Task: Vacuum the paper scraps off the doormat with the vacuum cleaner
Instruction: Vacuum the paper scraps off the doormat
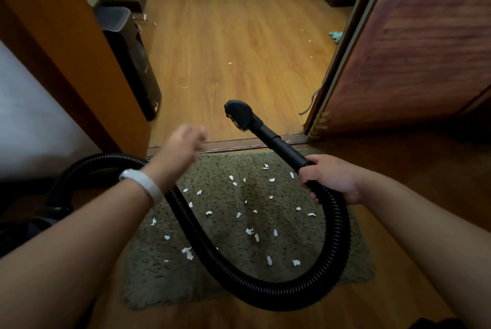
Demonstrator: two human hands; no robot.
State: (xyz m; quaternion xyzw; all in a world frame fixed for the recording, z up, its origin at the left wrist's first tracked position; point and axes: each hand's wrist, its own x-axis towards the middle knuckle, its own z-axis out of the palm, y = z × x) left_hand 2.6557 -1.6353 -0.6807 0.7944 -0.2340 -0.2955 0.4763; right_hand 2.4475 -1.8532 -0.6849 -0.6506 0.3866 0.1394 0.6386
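Note:
A grey-green shaggy doormat (220, 273) lies on the wood floor in front of the doorway, strewn with several white paper scraps (249, 231). My right hand (329, 178) grips the black vacuum wand where it joins the ribbed hose (337, 243), which loops over the mat toward the vacuum body (29, 227) at the lower left. The nozzle head (240, 113) is raised in the air past the mat's far edge, above the threshold. My left hand (183, 144), blurred and with a white wristband, hovers above the mat's far left corner holding nothing; its fingers look loosely curled.
A black appliance (130, 63) stands against the left wall past the threshold (231, 146). An open wooden door (414, 44) is at right. More scraps dot the far floor (230, 63), and a teal cloth (336, 36) lies by the door frame.

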